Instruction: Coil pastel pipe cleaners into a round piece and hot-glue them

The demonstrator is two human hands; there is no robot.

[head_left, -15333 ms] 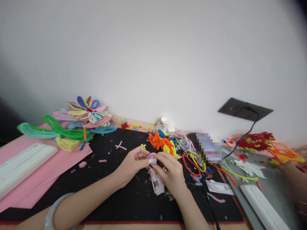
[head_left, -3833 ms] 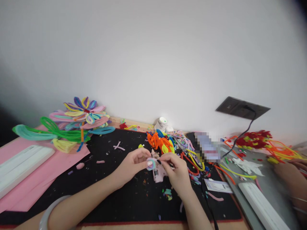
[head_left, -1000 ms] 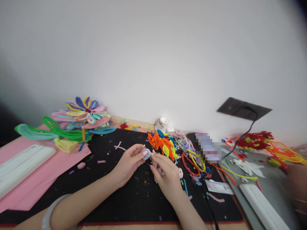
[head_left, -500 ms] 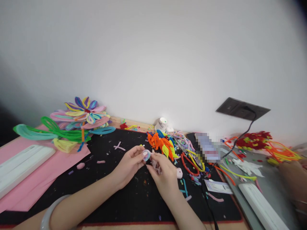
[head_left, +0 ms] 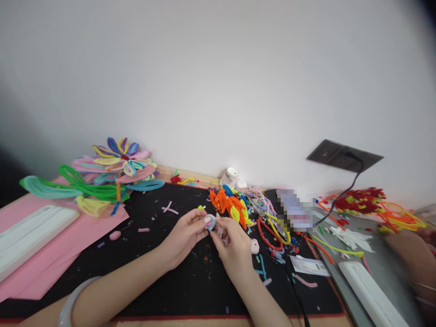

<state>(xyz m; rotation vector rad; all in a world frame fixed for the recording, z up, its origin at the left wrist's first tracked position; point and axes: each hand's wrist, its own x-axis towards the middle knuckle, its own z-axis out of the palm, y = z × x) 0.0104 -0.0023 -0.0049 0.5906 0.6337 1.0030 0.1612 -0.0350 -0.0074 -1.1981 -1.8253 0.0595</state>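
A small pastel coil (head_left: pixel 210 221), blue and pink like rolled pipe cleaner, is pinched between the thumb and fingers of my left hand (head_left: pixel 184 238). My right hand (head_left: pixel 235 245) closes on the coil's right side with thumb and index finger. A crumpled pale pink piece (head_left: pixel 220 230) shows beneath the right fingers; I cannot tell whether it joins the coil. Both hands hover over a black mat (head_left: pixel 170 290). Just beyond them lie orange pipe cleaner loops (head_left: pixel 226 202), and a small pale pink object (head_left: pixel 255 246) sits beside the right hand.
Left are a large pipe cleaner flower (head_left: pixel 124 156), pink sheets (head_left: pixel 102 227) and a white box (head_left: pixel 37 234). Right are a phone (head_left: pixel 296 209), a dark cable (head_left: pixel 296 290), a label card (head_left: pixel 309 265) and another white box (head_left: pixel 371 290). A co-worker's hand (head_left: pixel 405 250) is at far right.
The coil has turned slightly and shifted a little to the right between my fingertips. At far right, the co-worker's hand has moved slightly left.
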